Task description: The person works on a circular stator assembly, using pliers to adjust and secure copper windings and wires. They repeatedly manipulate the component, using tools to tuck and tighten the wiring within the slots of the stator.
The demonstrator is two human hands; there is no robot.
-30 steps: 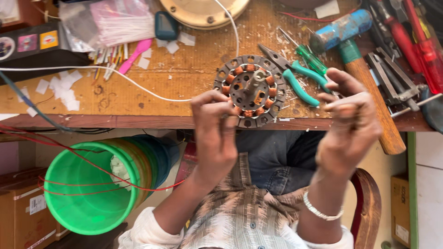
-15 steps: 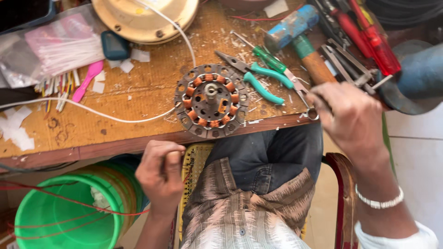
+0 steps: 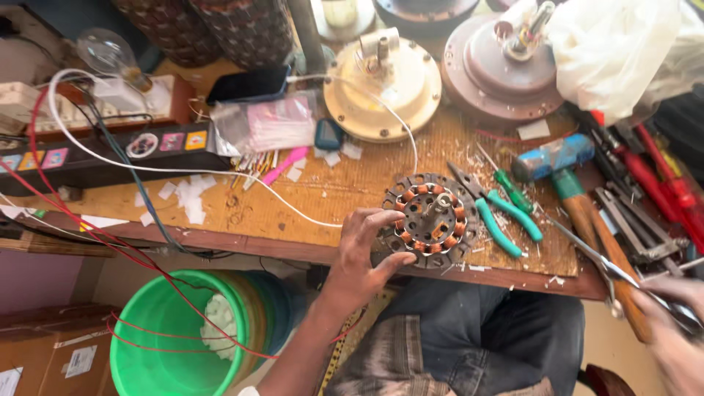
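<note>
Copper-orange coils ring the dark stator [image 3: 429,220], teal-handled pliers [image 3: 499,213] beside it, bright green bucket [image 3: 172,341] below, checked fabric [image 3: 411,359] underneath.

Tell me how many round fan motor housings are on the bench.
2: a cream housing behind the stator that the left hand touches, and a brown housing right of it. Others may be cut off.

A: Where's the stator [image 3: 429,218]?

B: On the workbench [image 3: 323,198], near its front edge. The left hand [image 3: 364,253] touches it at nine o'clock.

A: And around it?

B: Pliers [image 3: 493,209] just beside it at three o'clock, the motor housing [image 3: 383,88] at twelve. The right hand [image 3: 671,323] with scissors [image 3: 609,264] lies at four o'clock. The bucket [image 3: 180,337] sits below the bench at eight.
</note>
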